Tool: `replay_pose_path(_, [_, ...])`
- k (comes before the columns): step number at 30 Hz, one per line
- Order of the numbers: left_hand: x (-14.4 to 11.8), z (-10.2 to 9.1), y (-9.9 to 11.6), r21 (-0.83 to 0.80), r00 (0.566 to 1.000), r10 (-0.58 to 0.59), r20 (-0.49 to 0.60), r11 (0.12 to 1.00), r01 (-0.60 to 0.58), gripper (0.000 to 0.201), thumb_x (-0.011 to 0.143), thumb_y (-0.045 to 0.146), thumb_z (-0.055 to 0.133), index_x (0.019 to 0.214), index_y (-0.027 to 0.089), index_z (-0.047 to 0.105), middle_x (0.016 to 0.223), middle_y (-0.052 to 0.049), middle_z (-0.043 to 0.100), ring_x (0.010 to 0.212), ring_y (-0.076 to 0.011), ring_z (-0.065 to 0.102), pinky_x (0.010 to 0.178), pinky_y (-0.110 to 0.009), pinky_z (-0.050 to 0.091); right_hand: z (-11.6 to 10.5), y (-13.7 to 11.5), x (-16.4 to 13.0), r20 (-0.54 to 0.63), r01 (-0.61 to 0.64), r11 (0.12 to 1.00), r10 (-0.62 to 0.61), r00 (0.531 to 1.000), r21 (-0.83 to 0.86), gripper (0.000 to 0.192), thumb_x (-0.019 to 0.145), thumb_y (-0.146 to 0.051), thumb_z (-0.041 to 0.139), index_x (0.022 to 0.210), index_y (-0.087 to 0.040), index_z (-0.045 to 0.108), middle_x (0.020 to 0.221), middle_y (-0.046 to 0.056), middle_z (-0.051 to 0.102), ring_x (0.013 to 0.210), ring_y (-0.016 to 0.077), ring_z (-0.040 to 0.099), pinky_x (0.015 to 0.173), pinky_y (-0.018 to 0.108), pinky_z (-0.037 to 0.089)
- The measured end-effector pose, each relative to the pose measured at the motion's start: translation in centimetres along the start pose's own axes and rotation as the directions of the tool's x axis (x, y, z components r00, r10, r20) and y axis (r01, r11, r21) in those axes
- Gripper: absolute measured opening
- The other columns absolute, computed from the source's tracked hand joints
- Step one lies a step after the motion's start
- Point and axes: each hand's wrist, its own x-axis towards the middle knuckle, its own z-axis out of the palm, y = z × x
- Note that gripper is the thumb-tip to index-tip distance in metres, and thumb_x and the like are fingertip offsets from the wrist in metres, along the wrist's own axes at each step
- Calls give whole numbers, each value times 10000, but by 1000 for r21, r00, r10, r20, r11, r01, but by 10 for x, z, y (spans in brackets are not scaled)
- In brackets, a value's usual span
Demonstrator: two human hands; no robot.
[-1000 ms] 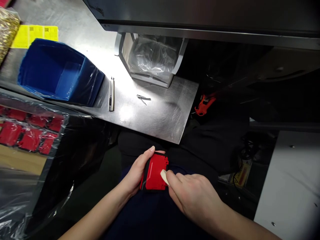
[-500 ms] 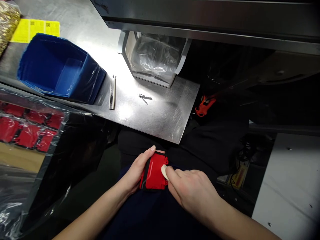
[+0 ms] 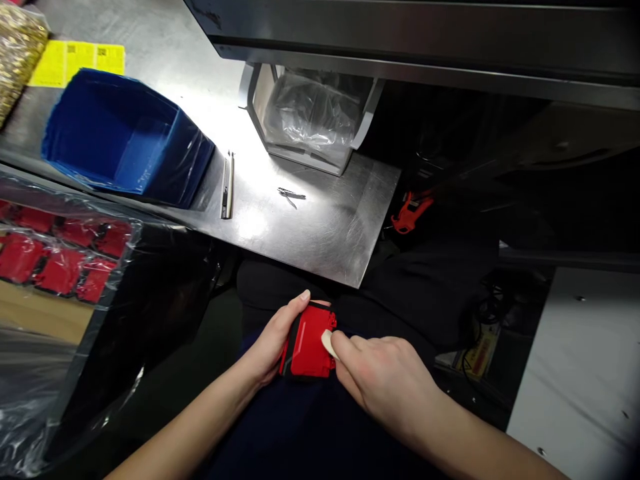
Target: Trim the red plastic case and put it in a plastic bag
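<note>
My left hand (image 3: 273,340) grips a red and black plastic part (image 3: 306,343) over my lap, below the edge of the steel table (image 3: 330,233). My right hand (image 3: 385,380) pinches a small whitish piece (image 3: 327,343) and presses its tip against the right side of the red part. What that whitish piece is cannot be made out.
On the steel table stand a blue bin lined with plastic (image 3: 125,140) and a clear bin with a plastic bag (image 3: 310,117). A slim utility knife (image 3: 227,187) and tweezers (image 3: 291,195) lie between them. Bagged red parts (image 3: 60,257) sit at the left; an orange tool (image 3: 410,210) hangs at the right.
The whitish piece in my right hand has slid slightly up and left along the red part's right side. My left hand keeps the same grip.
</note>
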Motion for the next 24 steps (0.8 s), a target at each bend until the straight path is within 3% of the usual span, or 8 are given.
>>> replay_pose_path(11, [-2,0,-2,-7,1000,17,2,1000,-17,617,926,646,665,1195,95,734,1009,-178,739,827,-235,692,735,-276,587,-1,-2,-2,-13,35,998,-34,999,53,136,942,-168,570,1066,-214,540,671,-63,600,535,160,598,531,333,207])
replay_pose_path(15, [-1,-3,-3,-27,1000,-17,-2,999,17,632,929,666,649,1232,115,718,1039,-179,734,848,-262,700,735,-318,601,-5,3,7,71,-56,996,51,996,68,52,981,-193,523,1011,-220,555,691,-40,636,559,170,617,532,334,182])
replay_pose_path(19, [-3,-2,-2,-39,1000,-5,-30,999,4,607,953,662,618,1239,135,711,1025,-164,735,855,-265,707,739,-315,604,-11,6,12,173,-166,975,140,975,145,90,1022,-244,450,982,-237,530,726,-31,683,574,174,616,534,322,183])
replay_pose_path(24, [-4,-2,0,-74,998,-47,-33,996,45,590,1002,641,538,1232,124,705,1052,-178,733,850,-253,709,741,-307,605,-12,10,13,234,-111,953,44,971,281,90,996,-243,492,908,-238,503,721,-54,656,576,134,576,548,309,192])
